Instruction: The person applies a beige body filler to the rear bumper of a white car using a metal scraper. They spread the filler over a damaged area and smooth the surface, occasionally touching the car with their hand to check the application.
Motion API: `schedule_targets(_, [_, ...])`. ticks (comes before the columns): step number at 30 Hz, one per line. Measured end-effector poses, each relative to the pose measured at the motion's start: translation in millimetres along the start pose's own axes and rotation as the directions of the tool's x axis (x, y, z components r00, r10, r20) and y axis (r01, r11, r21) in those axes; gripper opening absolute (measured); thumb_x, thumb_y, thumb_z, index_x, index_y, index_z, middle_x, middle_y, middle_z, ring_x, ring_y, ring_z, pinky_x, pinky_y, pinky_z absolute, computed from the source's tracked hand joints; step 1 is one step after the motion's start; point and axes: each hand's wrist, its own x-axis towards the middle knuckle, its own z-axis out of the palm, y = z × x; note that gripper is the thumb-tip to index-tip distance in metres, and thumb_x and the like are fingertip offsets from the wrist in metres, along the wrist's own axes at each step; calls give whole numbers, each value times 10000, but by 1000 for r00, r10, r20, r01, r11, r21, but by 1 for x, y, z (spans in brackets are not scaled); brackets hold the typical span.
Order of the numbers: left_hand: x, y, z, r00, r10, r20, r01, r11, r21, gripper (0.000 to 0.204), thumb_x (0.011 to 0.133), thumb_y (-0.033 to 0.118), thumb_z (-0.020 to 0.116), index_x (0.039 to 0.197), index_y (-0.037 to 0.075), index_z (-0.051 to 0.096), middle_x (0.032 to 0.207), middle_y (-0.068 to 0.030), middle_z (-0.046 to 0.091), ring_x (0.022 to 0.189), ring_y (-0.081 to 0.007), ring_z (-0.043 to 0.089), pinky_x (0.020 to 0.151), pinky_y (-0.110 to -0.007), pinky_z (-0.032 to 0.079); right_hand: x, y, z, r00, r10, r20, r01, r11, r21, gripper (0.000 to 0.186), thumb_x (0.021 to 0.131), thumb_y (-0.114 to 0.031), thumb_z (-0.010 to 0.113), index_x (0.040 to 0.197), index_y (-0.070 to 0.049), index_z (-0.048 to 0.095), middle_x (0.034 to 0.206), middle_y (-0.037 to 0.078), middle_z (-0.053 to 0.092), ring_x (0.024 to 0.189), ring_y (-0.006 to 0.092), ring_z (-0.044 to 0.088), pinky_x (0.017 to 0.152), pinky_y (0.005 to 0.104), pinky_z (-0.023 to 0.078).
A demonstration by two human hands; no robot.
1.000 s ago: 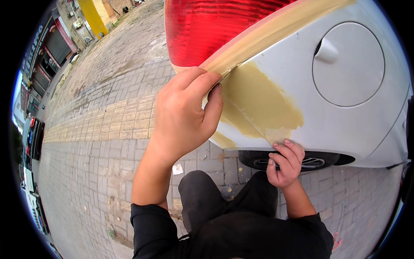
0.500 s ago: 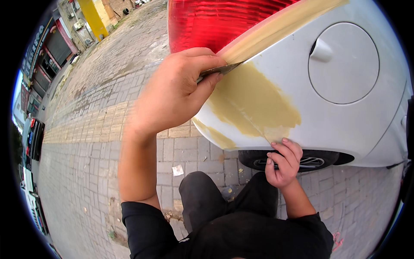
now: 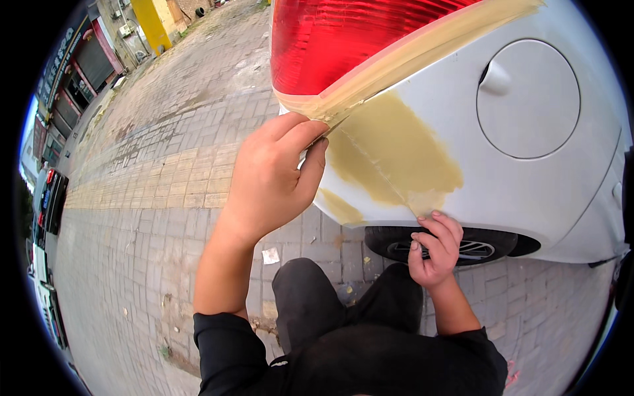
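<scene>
A tan putty patch [image 3: 399, 148] covers part of the white car panel [image 3: 515, 191], with a thin pale line running slantwise through it. My left hand [image 3: 277, 168] is closed on a thin dark putty scraper [image 3: 318, 140], seen nearly edge-on, at the patch's upper left corner below the masking tape [image 3: 389, 59]. That tape borders the red tail light [image 3: 356, 39]. At the patch's lower end, where the pale line stops, my right hand [image 3: 437, 249] touches the panel with curled fingers. Whatever its fingertips may pinch is too small to make out.
Below the panel is a car wheel [image 3: 442, 245]. A round fuel flap [image 3: 528, 99] lies to the right of the patch. Grey paving [image 3: 145, 284] spreads around my knees, with a scrap of white paper [image 3: 270, 256] on it. Parked cars [image 3: 49, 204] stand far left.
My left hand has moved down, away from the tail light's lower corner, with the scraper in it, uncovering the tape there. My right hand stays at the same spot on the panel.
</scene>
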Motion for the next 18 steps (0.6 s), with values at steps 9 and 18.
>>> schedule_targets(9, [-12,-1,19,986,142,-89,-105,939,327,245,810,-49,728,1050,-6,704,930,-132,679,800,-315,661,687,-399,534,-19,16,-12,995,-54,-85,38,982,-183,103,799,-93,665,881,-44,704,1083,120,724,1132,340,622,963,445,459])
schedule_targets(18, [1,-4,29,973,206,-108,-160,930,329,265,791,-42,745,1050,-2,707,927,-121,674,786,-305,659,665,-391,536,-26,30,-14,994,-81,-75,57,960,-274,100,827,-86,656,899,-39,708,1083,110,717,1127,328,605,956,442,479])
